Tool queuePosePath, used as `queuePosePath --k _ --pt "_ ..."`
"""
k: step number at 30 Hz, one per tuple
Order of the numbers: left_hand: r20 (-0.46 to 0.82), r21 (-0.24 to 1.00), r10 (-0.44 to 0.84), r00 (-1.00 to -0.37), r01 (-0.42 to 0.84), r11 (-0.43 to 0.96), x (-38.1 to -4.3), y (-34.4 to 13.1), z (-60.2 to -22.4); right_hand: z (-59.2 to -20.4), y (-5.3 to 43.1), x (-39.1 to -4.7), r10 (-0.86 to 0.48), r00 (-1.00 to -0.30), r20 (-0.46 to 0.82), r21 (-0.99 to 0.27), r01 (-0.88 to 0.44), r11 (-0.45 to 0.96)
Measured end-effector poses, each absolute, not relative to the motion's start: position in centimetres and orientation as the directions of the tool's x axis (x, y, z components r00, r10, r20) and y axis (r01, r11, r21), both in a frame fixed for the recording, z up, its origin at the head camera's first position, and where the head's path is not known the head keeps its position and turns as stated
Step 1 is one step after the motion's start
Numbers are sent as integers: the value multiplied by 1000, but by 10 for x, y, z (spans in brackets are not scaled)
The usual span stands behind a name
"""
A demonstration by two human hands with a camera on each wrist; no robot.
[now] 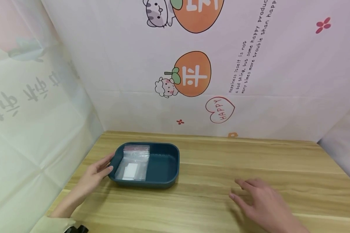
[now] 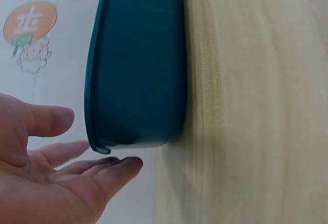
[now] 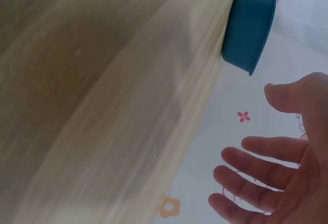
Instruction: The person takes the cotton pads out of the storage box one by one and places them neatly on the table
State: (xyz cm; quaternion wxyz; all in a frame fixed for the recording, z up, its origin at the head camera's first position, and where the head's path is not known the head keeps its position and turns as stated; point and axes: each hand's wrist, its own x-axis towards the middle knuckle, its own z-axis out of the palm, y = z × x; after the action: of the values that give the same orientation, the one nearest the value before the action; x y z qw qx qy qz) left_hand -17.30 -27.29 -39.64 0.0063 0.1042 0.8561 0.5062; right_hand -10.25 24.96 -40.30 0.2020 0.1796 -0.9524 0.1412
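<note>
A dark teal rectangular bin point(image 1: 163, 168) with rounded corners stands on the table's left part. Inside its left half lie clear zip-top plastic bags point(image 1: 137, 155) with a white rectangle showing through. My left hand point(image 1: 96, 171) is at the bin's left end, fingertips right at the rim. In the left wrist view the thumb point(image 2: 51, 121) stands apart from the bin's wall, the other fingers extended beneath the rim's corner. To the right, away from the bin, my right hand point(image 1: 262, 204) hovers over the table, fingers spread and holding nothing.
The light wood-grain table point(image 1: 204, 207) ends at a white backdrop point(image 1: 128, 106) printed with orange fruit, cartoon animals and lettering. Another white sheet point(image 1: 46, 129) hangs along the left side. A black item point(image 1: 77, 229) sits at my left sleeve.
</note>
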Motion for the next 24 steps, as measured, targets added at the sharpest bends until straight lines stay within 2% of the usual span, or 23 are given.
queuePosePath --k 7,16,24 --pt "40 917 208 -977 119 380 -176 -280 -401 -408 248 -100 -319 -846 428 -206 -435 877" --pt "-11 941 223 -975 65 332 -179 -287 -404 -410 249 -98 -320 -879 354 -260 -421 869" --pt "-7 948 242 -970 70 309 -182 -279 -406 -414 250 -96 -320 -873 369 -267 -430 862"
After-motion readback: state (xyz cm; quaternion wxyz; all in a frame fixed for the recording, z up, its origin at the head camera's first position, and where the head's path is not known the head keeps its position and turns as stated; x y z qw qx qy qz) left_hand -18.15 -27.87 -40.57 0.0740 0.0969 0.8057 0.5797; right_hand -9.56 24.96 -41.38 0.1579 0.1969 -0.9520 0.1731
